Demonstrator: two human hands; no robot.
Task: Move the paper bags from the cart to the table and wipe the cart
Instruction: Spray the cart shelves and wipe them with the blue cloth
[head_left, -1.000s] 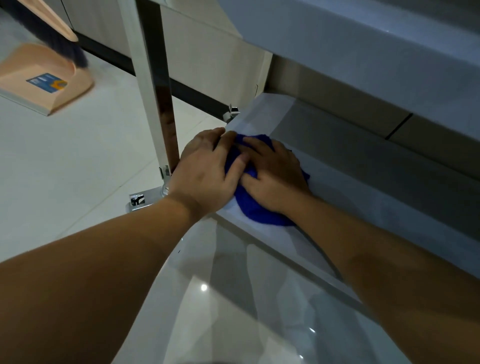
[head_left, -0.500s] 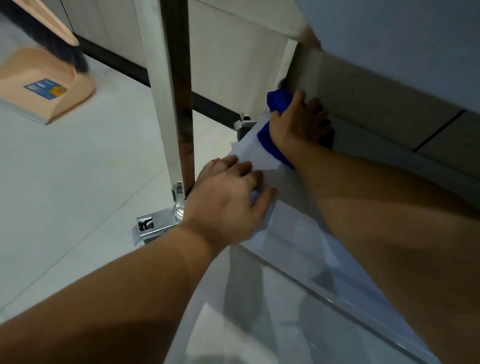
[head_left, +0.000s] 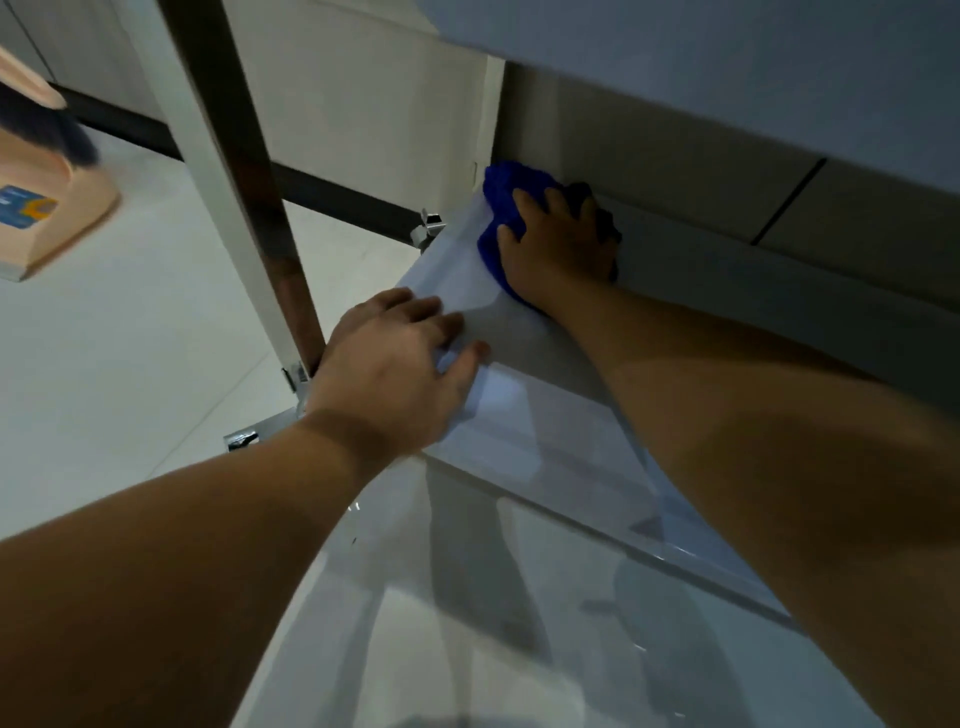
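Observation:
I look down at the cart's lower shelf (head_left: 545, 415), a pale glossy surface under an upper shelf (head_left: 727, 62). A blue cloth (head_left: 501, 197) lies at the shelf's far left corner. My right hand (head_left: 558, 244) presses flat on the cloth with fingers spread, beside the far wall of the cart. My left hand (head_left: 400, 374) rests flat on the near left part of the shelf, next to the shiny metal post (head_left: 244, 197). No paper bags are in view.
A peach dustpan (head_left: 47, 218) with a dark brush (head_left: 47, 130) sits on the white tiled floor at far left. A caster bracket (head_left: 244, 439) shows below the post, another (head_left: 428, 226) at the far corner. A dark baseboard runs along the wall.
A second ago both hands pressed the cloth near the post. My right hand then slid the cloth to the far corner, while my left hand stayed on the near shelf.

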